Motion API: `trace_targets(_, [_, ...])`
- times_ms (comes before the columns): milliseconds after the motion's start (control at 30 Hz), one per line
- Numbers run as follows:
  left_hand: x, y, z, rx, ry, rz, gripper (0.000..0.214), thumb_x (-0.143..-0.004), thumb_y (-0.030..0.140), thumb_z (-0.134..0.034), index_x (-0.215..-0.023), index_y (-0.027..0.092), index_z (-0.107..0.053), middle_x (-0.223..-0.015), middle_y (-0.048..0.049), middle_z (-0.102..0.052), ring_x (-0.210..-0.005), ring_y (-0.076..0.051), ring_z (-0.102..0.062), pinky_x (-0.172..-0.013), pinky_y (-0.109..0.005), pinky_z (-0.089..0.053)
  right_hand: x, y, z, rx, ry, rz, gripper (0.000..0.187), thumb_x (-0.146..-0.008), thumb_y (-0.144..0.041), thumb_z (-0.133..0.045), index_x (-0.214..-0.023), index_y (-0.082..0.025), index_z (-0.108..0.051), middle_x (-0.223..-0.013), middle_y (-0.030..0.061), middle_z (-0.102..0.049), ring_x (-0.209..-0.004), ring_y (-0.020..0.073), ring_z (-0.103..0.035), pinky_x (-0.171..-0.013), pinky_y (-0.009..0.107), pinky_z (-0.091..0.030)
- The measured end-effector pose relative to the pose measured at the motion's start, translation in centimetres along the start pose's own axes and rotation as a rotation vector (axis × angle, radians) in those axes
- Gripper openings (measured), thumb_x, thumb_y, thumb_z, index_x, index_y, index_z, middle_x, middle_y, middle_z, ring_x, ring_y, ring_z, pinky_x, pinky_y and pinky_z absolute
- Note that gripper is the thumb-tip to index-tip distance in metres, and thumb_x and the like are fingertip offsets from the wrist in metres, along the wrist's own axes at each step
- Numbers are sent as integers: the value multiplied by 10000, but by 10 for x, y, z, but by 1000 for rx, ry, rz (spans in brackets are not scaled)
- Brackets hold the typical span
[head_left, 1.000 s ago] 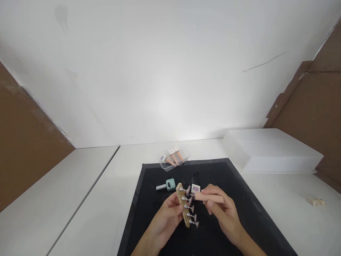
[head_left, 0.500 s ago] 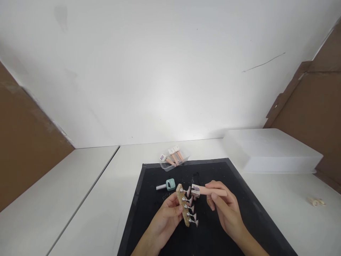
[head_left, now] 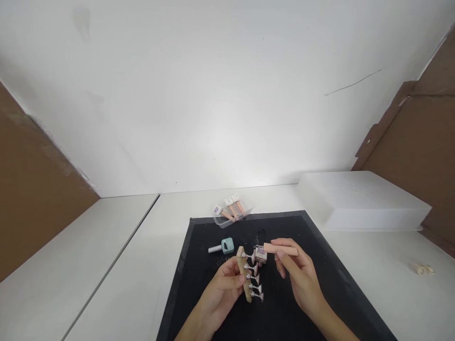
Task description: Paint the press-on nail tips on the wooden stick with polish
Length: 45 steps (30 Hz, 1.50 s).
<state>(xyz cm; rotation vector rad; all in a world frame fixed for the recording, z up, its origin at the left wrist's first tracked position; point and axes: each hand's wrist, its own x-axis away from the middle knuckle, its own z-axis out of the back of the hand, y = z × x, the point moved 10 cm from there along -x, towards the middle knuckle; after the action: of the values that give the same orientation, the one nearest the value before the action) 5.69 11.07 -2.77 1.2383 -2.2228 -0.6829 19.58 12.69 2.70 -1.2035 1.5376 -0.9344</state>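
Observation:
My left hand (head_left: 224, 286) grips a small wooden bar (head_left: 244, 274) that carries several metal pins with pinkish nail tips, tilted up over the black mat (head_left: 313, 246). My right hand (head_left: 297, 276) pinches a peach-coloured polish cap (head_left: 280, 249) with its brush end pointing left toward the bar. Just under the cap's left end a small square polish bottle (head_left: 260, 254) stands on the mat, close to the top nail tip.
A mint-green bottle with a grey cap (head_left: 222, 246) lies on the mat behind the bar. A clear tray (head_left: 222, 221) with three peach-capped bottles sits at the mat's far edge. A white box (head_left: 359, 201) stands at the right; a tape roll (head_left: 423, 269) lies far right.
My right hand has lifted the peach cap up and slightly back, off the square bottle. The wooden bar in my left hand has stayed almost still.

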Motion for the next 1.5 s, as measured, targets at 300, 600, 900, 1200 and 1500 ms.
trace_targets(300, [-1,1,3,5,7,2,352,-608,69,-689,-941,181,-665,-839,-20,-667,-781,-136,-580,-755,-268,-387,1,-6,-8,-194,-41,-23,201,-756,-373,-641,-813,-183,-668,-569,-27,-483,-432,75,-384,-431,230,-262])
trace_targets(600, [1,0,0,-2,4,6,285,-605,72,-691,-876,157,-669,-785,-14,-661,-730,-123,-578,-715,-258,-393,2,-1,-14,-159,-83,-60,209,-765,-371,-634,-807,-168,-659,-581,-14,-510,-429,77,-361,-428,238,-256])
trace_targets(900, [0,0,1,19,6,8,339,-622,73,-684,-945,172,-661,-823,-21,-671,-770,-131,-585,-741,-263,-393,-2,2,2,-104,90,-86,195,-768,-362,-632,-829,-178,-648,-503,-55,-434,-411,71,-347,-413,221,-259])
trace_targets(1200, [2,2,1,44,66,24,351,-622,103,-698,-957,201,-658,-832,-12,-653,-749,-121,-575,-739,-271,-386,1,-1,-16,-137,-109,-70,209,-743,-364,-641,-729,-157,-670,-581,-15,-486,-421,80,-372,-400,230,-298])
trace_targets(1500, [2,3,0,39,50,14,380,-609,91,-703,-970,198,-657,-837,-13,-656,-756,-122,-575,-755,-278,-383,-3,5,-7,0,-23,-53,180,-778,-336,-604,-762,-162,-645,-634,-8,-519,-427,79,-345,-408,227,-275])
